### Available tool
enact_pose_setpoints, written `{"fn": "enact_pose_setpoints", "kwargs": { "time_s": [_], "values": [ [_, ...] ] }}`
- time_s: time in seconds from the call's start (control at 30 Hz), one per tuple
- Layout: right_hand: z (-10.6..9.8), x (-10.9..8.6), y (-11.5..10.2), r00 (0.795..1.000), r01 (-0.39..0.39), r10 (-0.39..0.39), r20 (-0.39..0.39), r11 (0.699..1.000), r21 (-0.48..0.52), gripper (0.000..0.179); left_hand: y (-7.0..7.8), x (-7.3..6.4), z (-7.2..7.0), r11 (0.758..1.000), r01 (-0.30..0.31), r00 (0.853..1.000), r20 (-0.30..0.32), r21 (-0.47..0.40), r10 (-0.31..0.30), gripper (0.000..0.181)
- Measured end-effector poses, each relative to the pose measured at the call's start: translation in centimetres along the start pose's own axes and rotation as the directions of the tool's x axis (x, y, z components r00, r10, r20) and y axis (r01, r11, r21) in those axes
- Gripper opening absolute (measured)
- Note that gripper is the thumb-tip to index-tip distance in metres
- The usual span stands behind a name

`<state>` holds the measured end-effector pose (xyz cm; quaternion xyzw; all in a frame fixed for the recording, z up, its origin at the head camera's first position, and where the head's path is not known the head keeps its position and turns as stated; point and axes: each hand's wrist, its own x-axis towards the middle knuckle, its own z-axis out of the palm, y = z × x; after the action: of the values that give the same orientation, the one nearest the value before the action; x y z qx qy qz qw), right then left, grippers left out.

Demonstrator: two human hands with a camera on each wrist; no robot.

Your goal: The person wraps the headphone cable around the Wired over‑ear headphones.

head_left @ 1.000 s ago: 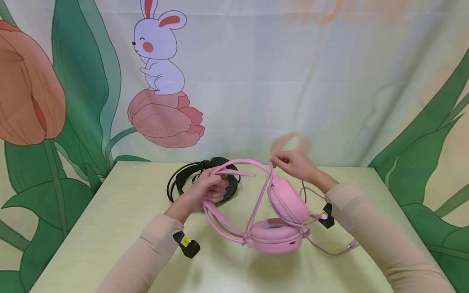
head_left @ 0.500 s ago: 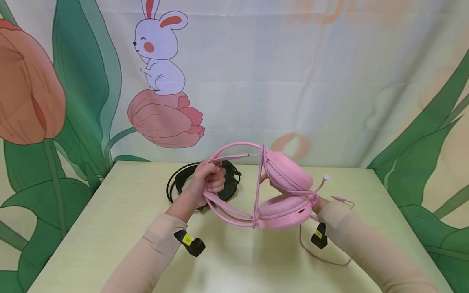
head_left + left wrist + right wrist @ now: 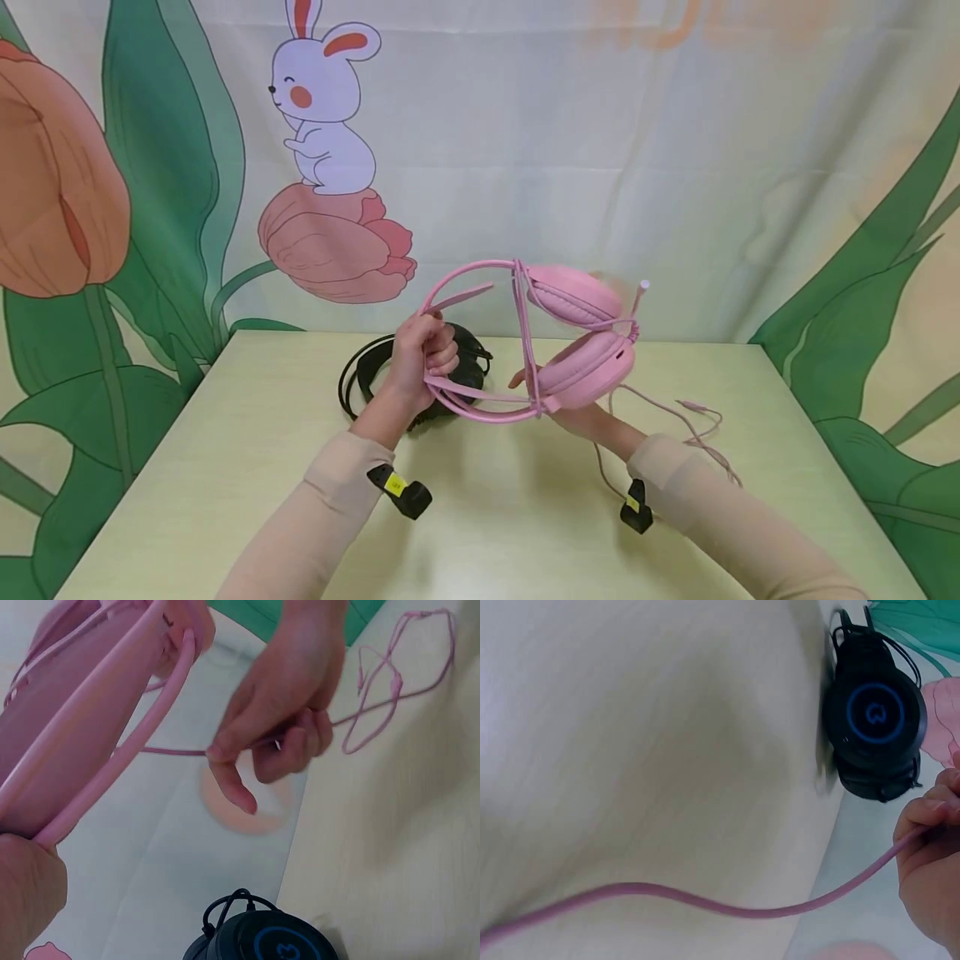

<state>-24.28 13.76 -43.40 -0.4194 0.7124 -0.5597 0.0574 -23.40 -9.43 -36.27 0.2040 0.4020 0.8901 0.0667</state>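
Note:
My left hand (image 3: 423, 354) grips the headband of a pink headset (image 3: 585, 371) and holds it sideways above the table. One ear cup sits over the other, facing right, and a small microphone arm (image 3: 641, 293) sticks out beyond them. Strands of pink cord cross the headband's opening near the cups. Partly hidden behind the lower cup in the head view, my right hand (image 3: 281, 697) has its fingers curled round the pink cable (image 3: 176, 753). Its index finger points outward. From that hand the cable (image 3: 705, 904) trails down toward the table.
A black headset (image 3: 465, 358) with its own dark cable lies at the back of the table (image 3: 480, 533), behind my left hand. The loose plug end of the pink cable (image 3: 697, 407) rests on the right side. A printed curtain (image 3: 487, 167) hangs along the back edge.
My left hand has turned and raised the pink headset. My right hand has gone from above the upper cup down behind the lower cup, bringing cable with it.

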Motion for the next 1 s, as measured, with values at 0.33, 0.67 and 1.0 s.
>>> {"fn": "enact_pose_setpoints", "kwargs": {
  "time_s": [0.33, 0.67, 1.0],
  "values": [
    [1.4, 0.0, 2.3, 0.934, -0.357, 0.333, -0.129, 0.871, -0.337, 0.029, -0.4, 0.6, -0.3, 0.988, -0.109, 0.956, -0.260, 0.109, 0.134, 0.018],
    [1.4, 0.4, 0.8, 0.969, -0.243, 0.234, -0.081, 0.838, -0.489, 0.027, -0.9, 0.4, -1.3, 0.969, -0.143, 0.879, -0.423, 0.199, 0.217, 0.015],
    [0.7, -0.4, -1.4, 0.987, -0.104, 0.151, 0.047, 0.842, -0.529, 0.018, -0.7, 0.6, -2.3, 0.938, -0.159, 0.781, -0.542, 0.308, 0.311, 0.015]
  ]
}}
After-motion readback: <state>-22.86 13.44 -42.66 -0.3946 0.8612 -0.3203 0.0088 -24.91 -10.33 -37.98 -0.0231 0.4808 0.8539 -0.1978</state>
